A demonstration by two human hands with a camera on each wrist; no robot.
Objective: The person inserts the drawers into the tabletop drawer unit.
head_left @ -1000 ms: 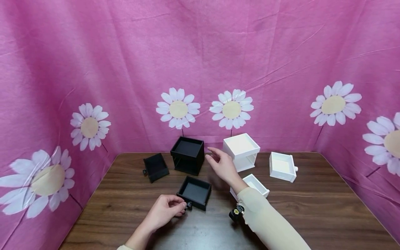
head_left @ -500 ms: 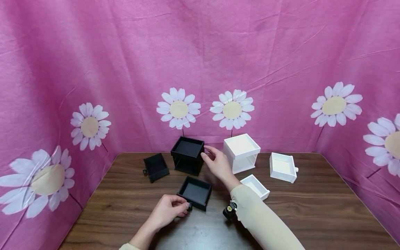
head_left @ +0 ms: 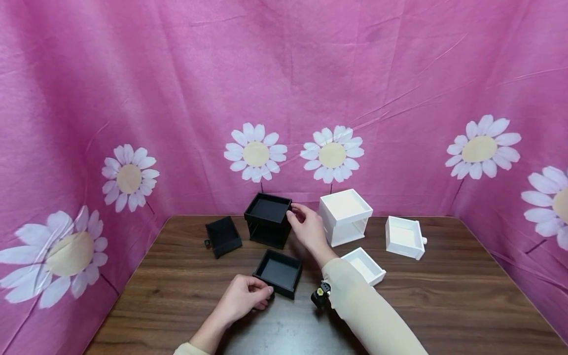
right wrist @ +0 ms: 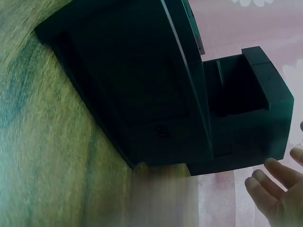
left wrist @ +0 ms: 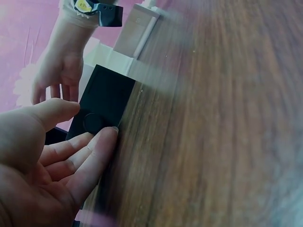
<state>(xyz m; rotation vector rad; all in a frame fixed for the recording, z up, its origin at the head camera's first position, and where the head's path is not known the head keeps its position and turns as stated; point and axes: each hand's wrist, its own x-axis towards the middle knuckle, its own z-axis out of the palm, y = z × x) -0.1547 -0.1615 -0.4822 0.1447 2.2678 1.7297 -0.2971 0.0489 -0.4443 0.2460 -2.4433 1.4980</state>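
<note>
A black drawer point(head_left: 278, 270) with a small round knob lies near the middle of the table. My left hand point(head_left: 243, 298) is at its knob point(left wrist: 93, 122), thumb and fingers spread on either side of it in the left wrist view. Behind the drawer stands a black box frame point(head_left: 268, 217) with an open front. My right hand point(head_left: 308, 228) is at its right side, fingertips against or very near the upper edge; actual contact is unclear. The right wrist view has that hand's loosely extended fingers point(right wrist: 279, 172) beside the frame's corner.
Another black drawer point(head_left: 223, 237) lies on the left. A white box frame point(head_left: 345, 218) stands right of my right hand. One white drawer point(head_left: 364, 266) is partly behind my right sleeve; another point(head_left: 404, 237) sits farther right. A pink flowered curtain point(head_left: 284, 88) surrounds the wooden table point(head_left: 168, 296).
My right hand has moved left to the black frame's side. My left hand has shifted slightly right, and the drawer knob is now mostly hidden by it in the head view.
</note>
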